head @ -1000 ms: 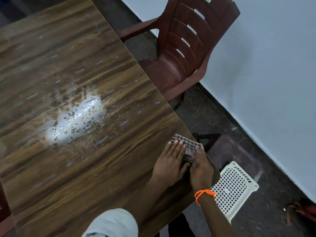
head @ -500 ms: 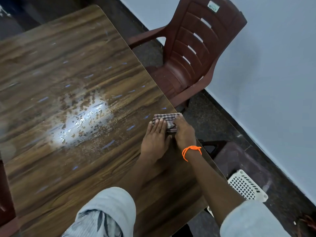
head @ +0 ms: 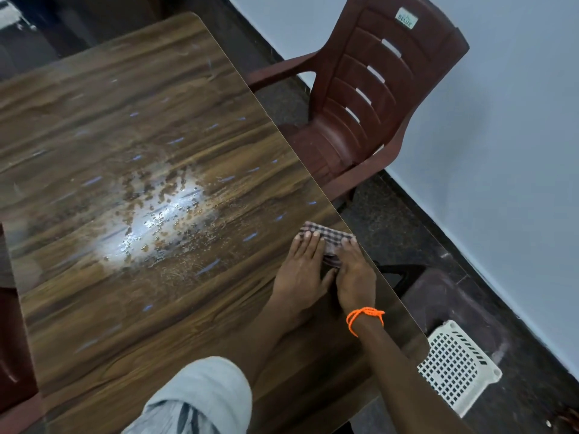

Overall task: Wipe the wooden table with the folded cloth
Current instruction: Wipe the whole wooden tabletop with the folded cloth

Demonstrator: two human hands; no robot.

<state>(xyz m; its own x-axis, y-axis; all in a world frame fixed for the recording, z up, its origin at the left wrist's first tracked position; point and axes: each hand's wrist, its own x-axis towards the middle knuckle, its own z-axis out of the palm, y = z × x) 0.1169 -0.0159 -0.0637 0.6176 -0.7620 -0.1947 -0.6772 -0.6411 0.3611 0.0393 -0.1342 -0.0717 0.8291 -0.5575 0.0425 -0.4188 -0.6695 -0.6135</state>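
Both hands press the checked cloth point(head: 326, 238) at the wooden table's point(head: 125, 308) right edge.
Left hand point(head: 300, 270) and right hand point(head: 354, 277) lie flat, fingers extended, pinning it; bare tabletop spreads leftward; a plastic chair point(head: 369, 98) stands just beyond the edge.

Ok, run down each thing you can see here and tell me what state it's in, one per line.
folded cloth: flat on the table by its right edge, pressed under both hands
left hand: palm down on the cloth
right hand: palm down on the cloth
wooden table: wet patch in the middle
chair: upright, empty
white basket: on the floor
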